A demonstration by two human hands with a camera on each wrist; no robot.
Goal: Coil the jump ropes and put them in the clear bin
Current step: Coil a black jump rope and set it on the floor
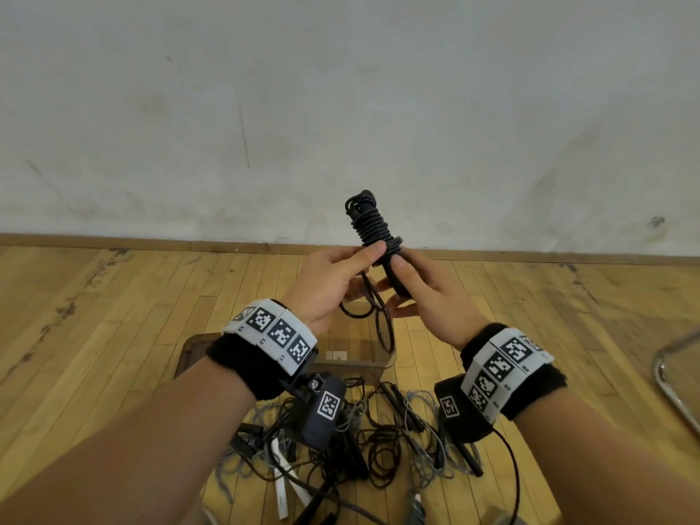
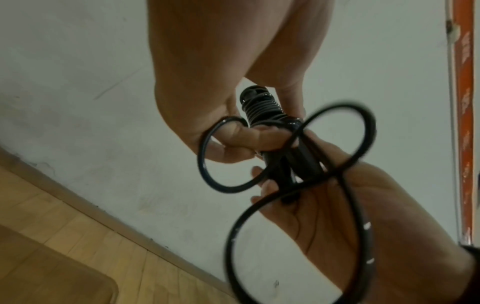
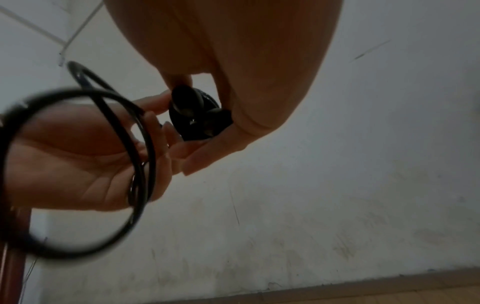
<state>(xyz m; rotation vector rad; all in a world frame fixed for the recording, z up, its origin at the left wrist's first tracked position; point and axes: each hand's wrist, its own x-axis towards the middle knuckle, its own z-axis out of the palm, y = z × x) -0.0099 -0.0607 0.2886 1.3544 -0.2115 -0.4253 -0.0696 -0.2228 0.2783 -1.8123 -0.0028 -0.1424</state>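
Note:
A black jump rope [image 1: 373,229] is held up in front of the wall, its cord wound tightly round the two handles. My right hand [image 1: 411,288] grips the lower part of the handles, thumb on top. My left hand [image 1: 352,265] pinches the cord at the bottom of the winding. Loose loops of cord [image 1: 380,320] hang below both hands over the clear bin [image 1: 189,352] on the floor. In the left wrist view the loose loops [image 2: 337,144] cross in front of the wound handles [image 2: 262,107]. The right wrist view shows the handle ends [image 3: 197,115] between my fingers.
A tangled pile of ropes [image 1: 378,437], black, grey and one with white handles [image 1: 281,486], lies on the wooden floor just below my wrists. A metal chair leg [image 1: 672,388] stands at the right edge. The wall and baseboard [image 1: 151,242] lie ahead.

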